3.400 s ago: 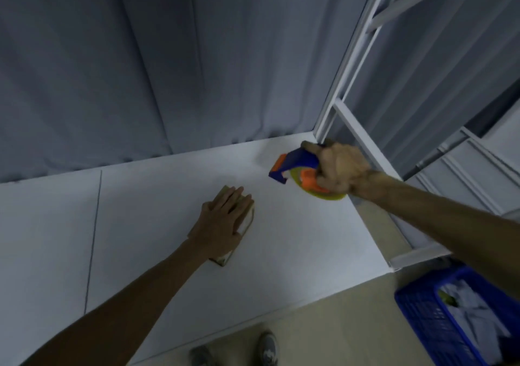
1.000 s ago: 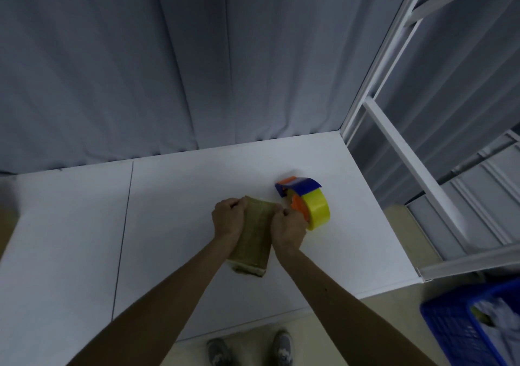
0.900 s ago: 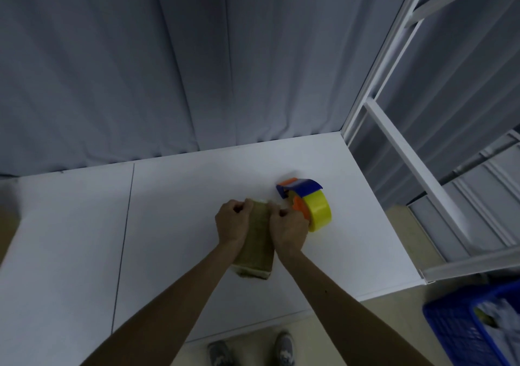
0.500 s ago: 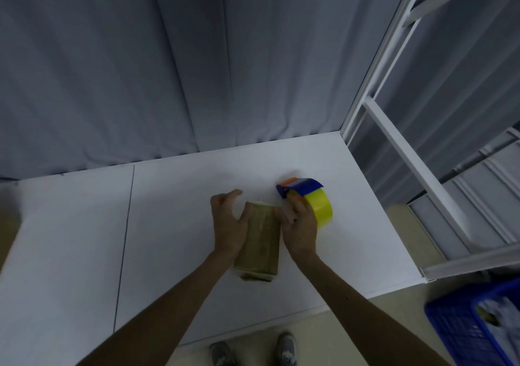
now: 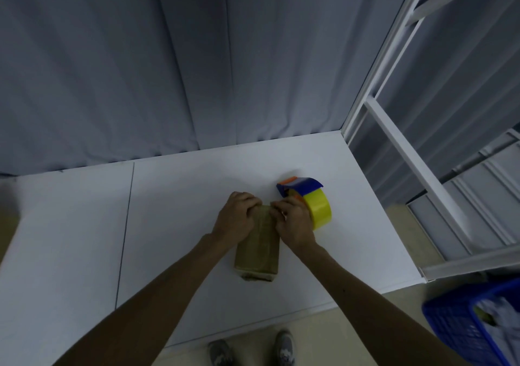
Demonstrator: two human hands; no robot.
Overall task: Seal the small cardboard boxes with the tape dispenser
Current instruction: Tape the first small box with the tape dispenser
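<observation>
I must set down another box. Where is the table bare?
Bare: the table left of the cardboard box, past the seam, and along the curtain. Crowded: right of centre, where left hand and right hand grip the box beside the tape dispenser.

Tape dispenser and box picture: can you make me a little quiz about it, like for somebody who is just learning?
1. True or false: the tape dispenser sits on the white table, to the right of the cardboard box.
2. What colour is the tape roll? A red, B yellow, C green.
3. Fill the gap with near or far: the left hand and the right hand both grip the cardboard box at its ____ end.
Key: 1 true; 2 B; 3 far.
</observation>
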